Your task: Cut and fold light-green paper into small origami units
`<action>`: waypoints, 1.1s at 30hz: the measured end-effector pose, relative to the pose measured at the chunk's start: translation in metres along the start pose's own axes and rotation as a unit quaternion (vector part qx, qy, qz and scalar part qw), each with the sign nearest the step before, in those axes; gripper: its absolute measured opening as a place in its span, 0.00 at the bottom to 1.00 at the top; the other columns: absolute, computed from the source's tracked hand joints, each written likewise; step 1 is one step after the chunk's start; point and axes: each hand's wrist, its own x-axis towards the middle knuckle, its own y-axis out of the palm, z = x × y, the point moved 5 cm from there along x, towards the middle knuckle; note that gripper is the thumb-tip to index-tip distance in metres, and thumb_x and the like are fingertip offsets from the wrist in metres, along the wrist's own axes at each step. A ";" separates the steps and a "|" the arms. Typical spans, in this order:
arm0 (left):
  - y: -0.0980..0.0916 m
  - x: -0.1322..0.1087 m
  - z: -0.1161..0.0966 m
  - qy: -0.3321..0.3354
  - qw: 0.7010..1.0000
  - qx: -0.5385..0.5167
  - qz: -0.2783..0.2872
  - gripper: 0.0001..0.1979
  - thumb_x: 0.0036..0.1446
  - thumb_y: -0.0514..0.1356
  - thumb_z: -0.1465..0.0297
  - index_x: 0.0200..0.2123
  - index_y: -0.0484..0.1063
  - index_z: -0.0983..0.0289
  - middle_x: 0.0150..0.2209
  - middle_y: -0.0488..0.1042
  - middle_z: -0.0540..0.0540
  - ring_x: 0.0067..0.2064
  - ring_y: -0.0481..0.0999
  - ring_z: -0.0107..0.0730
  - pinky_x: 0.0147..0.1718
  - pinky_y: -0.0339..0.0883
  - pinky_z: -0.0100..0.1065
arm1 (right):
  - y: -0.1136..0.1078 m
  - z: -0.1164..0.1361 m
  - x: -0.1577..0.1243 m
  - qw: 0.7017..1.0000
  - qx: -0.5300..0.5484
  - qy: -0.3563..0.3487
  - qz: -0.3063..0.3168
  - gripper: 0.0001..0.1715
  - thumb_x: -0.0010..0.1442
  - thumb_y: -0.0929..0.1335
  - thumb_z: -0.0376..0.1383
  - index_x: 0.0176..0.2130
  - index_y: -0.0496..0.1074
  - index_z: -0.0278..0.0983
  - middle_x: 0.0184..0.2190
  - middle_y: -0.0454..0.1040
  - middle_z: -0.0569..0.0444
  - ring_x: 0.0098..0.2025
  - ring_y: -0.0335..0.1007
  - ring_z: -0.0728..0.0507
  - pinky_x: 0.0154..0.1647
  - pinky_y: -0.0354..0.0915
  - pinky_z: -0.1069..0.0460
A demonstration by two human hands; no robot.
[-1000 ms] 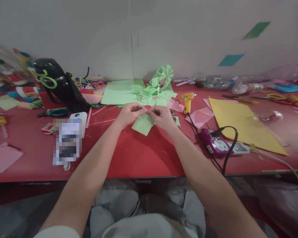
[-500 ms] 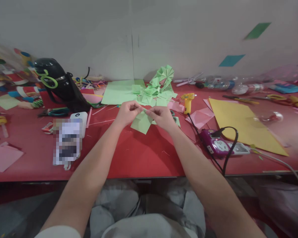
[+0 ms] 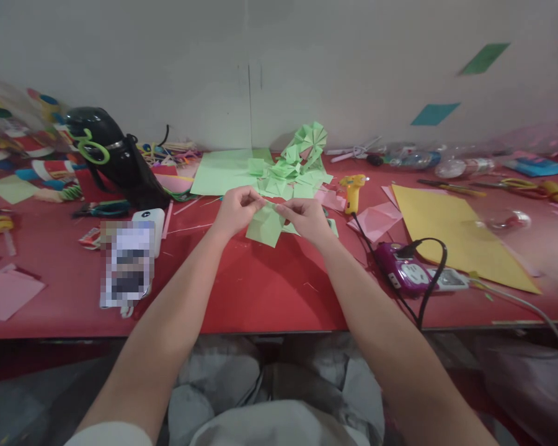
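Note:
A creased light green paper square [image 3: 266, 227] hangs between my hands above the red table [image 3: 260, 291]. My left hand [image 3: 238, 210] pinches its upper left edge, and my right hand [image 3: 303, 218] pinches the upper right edge. Just beyond my fingers lie folded light green paper pieces [image 3: 288, 173], with a round pleated green paper form [image 3: 310, 137] standing among them. A large green sheet [image 3: 221, 172] is flat behind my left hand. Part of a green and white item [image 3: 333, 227] shows beside my right hand.
To the right are a yellow glue gun [image 3: 352, 192], a purple power socket [image 3: 405, 267] with cables, yellow paper [image 3: 460, 229] and plastic bottles [image 3: 413, 158]. On the left are a phone [image 3: 128, 263], pliers [image 3: 101, 209] and a black bottle-like object [image 3: 116, 158].
The green square has tilted slightly, its lower corner shifting up and to the right. My hands have moved slightly apart, both still pinching the paper.

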 end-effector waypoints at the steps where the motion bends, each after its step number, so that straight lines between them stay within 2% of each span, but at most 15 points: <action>1: 0.000 0.000 0.000 0.000 1.000 -0.001 0.006 0.12 0.49 0.67 0.63 0.25 0.71 0.64 0.26 0.74 0.52 0.30 0.72 0.30 0.32 0.65 0.32 | -0.001 -0.001 0.000 1.000 -0.007 -0.003 -0.002 0.22 0.52 0.74 0.53 0.27 0.78 0.36 0.22 0.72 0.53 0.25 0.64 0.48 0.28 0.64 0.51; 6: 0.003 -0.002 0.001 -0.006 0.997 -0.008 0.071 0.12 0.51 0.66 0.60 0.29 0.74 0.64 0.29 0.78 0.54 0.31 0.74 0.31 0.32 0.67 0.33 | -0.001 -0.003 -0.001 1.000 -0.005 0.001 0.017 0.21 0.51 0.74 0.52 0.27 0.79 0.35 0.22 0.73 0.53 0.25 0.64 0.48 0.27 0.63 0.51; 10: -0.001 0.000 0.001 0.005 0.999 0.021 0.030 0.11 0.51 0.66 0.63 0.27 0.73 0.64 0.26 0.76 0.53 0.29 0.72 0.30 0.30 0.65 0.32 | 0.004 -0.003 -0.002 0.999 0.034 0.012 0.020 0.22 0.53 0.74 0.53 0.32 0.80 0.36 0.26 0.76 0.51 0.28 0.68 0.46 0.31 0.67 0.49; 13: -0.001 0.000 0.000 0.015 0.999 0.021 0.019 0.10 0.51 0.65 0.63 0.26 0.72 0.64 0.26 0.75 0.53 0.29 0.72 0.30 0.31 0.65 0.32 | 0.004 -0.003 -0.001 1.000 0.017 -0.006 0.009 0.22 0.55 0.72 0.53 0.32 0.79 0.36 0.26 0.75 0.51 0.28 0.68 0.46 0.32 0.67 0.49; 16: 0.005 -0.001 0.002 -0.012 0.998 -0.004 0.062 0.12 0.51 0.66 0.61 0.28 0.73 0.65 0.27 0.76 0.53 0.30 0.73 0.30 0.32 0.66 0.32 | 0.001 -0.003 0.000 0.999 -0.031 -0.023 -0.006 0.22 0.55 0.71 0.52 0.27 0.77 0.35 0.22 0.72 0.53 0.26 0.65 0.47 0.30 0.64 0.50; 18: 0.008 -0.002 0.005 -0.033 0.995 -0.026 0.087 0.14 0.50 0.67 0.60 0.30 0.75 0.65 0.29 0.77 0.54 0.30 0.73 0.31 0.31 0.67 0.33 | 0.000 -0.005 0.001 0.999 -0.020 -0.019 -0.017 0.22 0.56 0.71 0.52 0.27 0.77 0.35 0.22 0.71 0.53 0.26 0.65 0.47 0.30 0.64 0.50; 21: 0.007 0.000 0.006 -0.037 0.997 -0.032 0.058 0.15 0.49 0.68 0.59 0.30 0.75 0.66 0.29 0.77 0.54 0.30 0.73 0.31 0.31 0.67 0.32 | 0.001 -0.008 0.003 0.999 0.035 -0.004 -0.028 0.24 0.54 0.72 0.51 0.40 0.78 0.34 0.27 0.72 0.53 0.28 0.66 0.48 0.32 0.67 0.50; 24: 0.002 0.002 0.009 -0.029 1.000 -0.010 0.000 0.14 0.49 0.67 0.60 0.30 0.74 0.66 0.27 0.75 0.52 0.29 0.71 0.29 0.32 0.67 0.32 | 0.005 -0.013 0.004 0.998 0.054 0.007 -0.010 0.42 0.50 0.76 0.49 0.59 0.69 0.36 0.32 0.73 0.54 0.28 0.66 0.49 0.32 0.69 0.51; 26: -0.001 0.004 0.012 -0.030 0.999 -0.003 -0.022 0.12 0.49 0.67 0.62 0.31 0.75 0.66 0.27 0.75 0.51 0.29 0.71 0.29 0.32 0.66 0.31 | 0.007 -0.015 0.003 0.999 0.046 0.019 0.007 0.50 0.48 0.77 0.49 0.64 0.62 0.40 0.38 0.74 0.52 0.29 0.67 0.49 0.32 0.70 0.49; 28: -0.004 0.005 0.016 -0.030 0.999 0.003 -0.039 0.11 0.50 0.66 0.63 0.31 0.75 0.66 0.26 0.74 0.51 0.29 0.70 0.29 0.31 0.65 0.31 | 0.008 -0.015 0.001 0.999 0.029 0.020 0.014 0.50 0.48 0.76 0.51 0.65 0.62 0.43 0.49 0.73 0.46 0.35 0.71 0.46 0.37 0.73 0.47; 30: -0.007 0.006 0.019 -0.026 0.998 0.010 -0.052 0.10 0.49 0.66 0.65 0.31 0.76 0.66 0.25 0.73 0.50 0.28 0.69 0.28 0.30 0.64 0.30 | 0.008 -0.010 -0.001 1.000 0.001 -0.009 0.016 0.48 0.48 0.76 0.53 0.63 0.65 0.46 0.62 0.64 0.43 0.48 0.73 0.40 0.46 0.73 0.44; 33: -0.008 0.006 0.023 -0.034 0.998 0.010 -0.052 0.10 0.49 0.66 0.64 0.31 0.77 0.67 0.23 0.73 0.49 0.27 0.70 0.28 0.30 0.64 0.30 | 0.012 0.000 -0.006 0.993 -0.079 -0.082 0.044 0.48 0.42 0.79 0.53 0.60 0.69 0.50 0.71 0.49 0.47 0.66 0.57 0.32 0.59 0.65 0.38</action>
